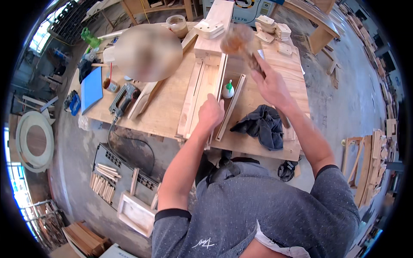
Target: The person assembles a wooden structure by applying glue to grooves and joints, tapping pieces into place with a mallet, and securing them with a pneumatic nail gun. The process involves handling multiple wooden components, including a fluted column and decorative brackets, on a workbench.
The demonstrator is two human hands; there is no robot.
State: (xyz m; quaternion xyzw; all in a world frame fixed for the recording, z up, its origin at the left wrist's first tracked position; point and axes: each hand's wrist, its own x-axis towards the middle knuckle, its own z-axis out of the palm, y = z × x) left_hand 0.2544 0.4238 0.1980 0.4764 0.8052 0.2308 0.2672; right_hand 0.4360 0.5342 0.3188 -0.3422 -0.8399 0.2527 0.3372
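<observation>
My right hand [273, 88] is closed round the handle of a mallet [238, 39], whose blurred, brownish head is raised above the bench. The handle's lower end shows below my wrist. My left hand [211, 111] is closed on the near part of a long, pale wooden frame [198, 92], over a thin rail along its right side; some fingers are hidden. The frame's far end meets a thick wooden block [208, 47]. Right of my left hand lie a loose grooved strip [231, 107] and a small white bottle with a green tip [228, 90].
The workbench [165, 105] also holds a dark cloth [261, 127], a nail gun [124, 99] with a hose, a blue board [91, 89], a jar [111, 84] and stacked wooden pieces [266, 23]. A blurred oval hides part of the far left. Wooden sticks [103, 187] lie below left.
</observation>
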